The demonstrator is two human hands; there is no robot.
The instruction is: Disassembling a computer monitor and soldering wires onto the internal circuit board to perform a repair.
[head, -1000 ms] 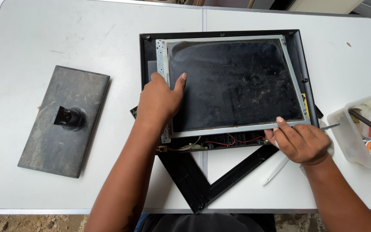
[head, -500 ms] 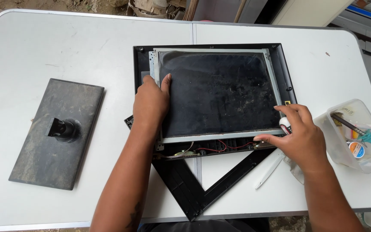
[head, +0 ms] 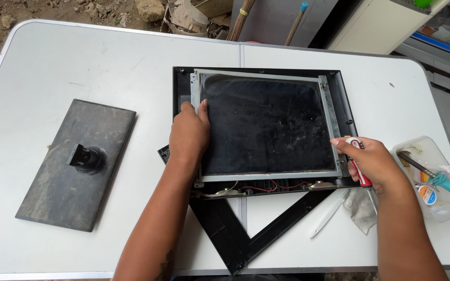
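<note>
- White folding table (head: 105,67) filling most of the frame, grey monitor stand base (head: 76,164) lying at left.
- Dismantled screen panel (head: 266,125) flat at centre in its black back shell (head: 347,104), long axis running left to right.
- Left hand (head: 189,132) pressed flat on the panel's left edge, fingers spread, gripping nothing.
- Right hand (head: 373,164) at the lower right corner, clenched round a red-and-white screwdriver (head: 359,164).
- Clear plastic tub (head: 433,179) at far right.
</note>
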